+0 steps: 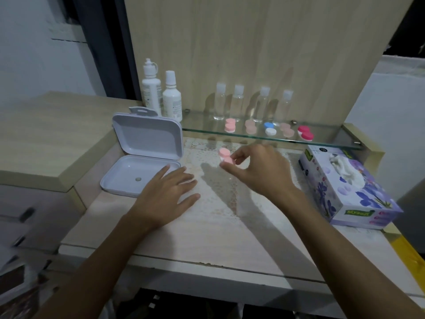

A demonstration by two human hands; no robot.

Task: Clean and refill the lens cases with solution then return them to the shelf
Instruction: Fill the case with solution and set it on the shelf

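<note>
The pink lens case [225,156] lies on the tabletop [207,229] just in front of the glass shelf [326,139], its two round caps set one behind the other, so its long axis runs from the near right toward the far left. Both caps are matte pale pink with a sliver of white base showing beneath the nearer one. The right hand [259,171] pinches the nearer cap between thumb and forefinger, the other fingers curled loosely behind. The left hand [167,192] lies flat on the tabletop with fingers spread, touching the edge of an open white box [142,155] whose lid stands up.

On the glass shelf sit five more cases in a row: a pink one [230,125], two paler pink [250,126] [287,129], a blue and white one [269,128] and a magenta one [305,132]. Behind them stand four clear bottles [219,101], and at the left two white solution bottles [161,95]. A purple flowered tissue box [349,192] rests at the right of the tabletop.
</note>
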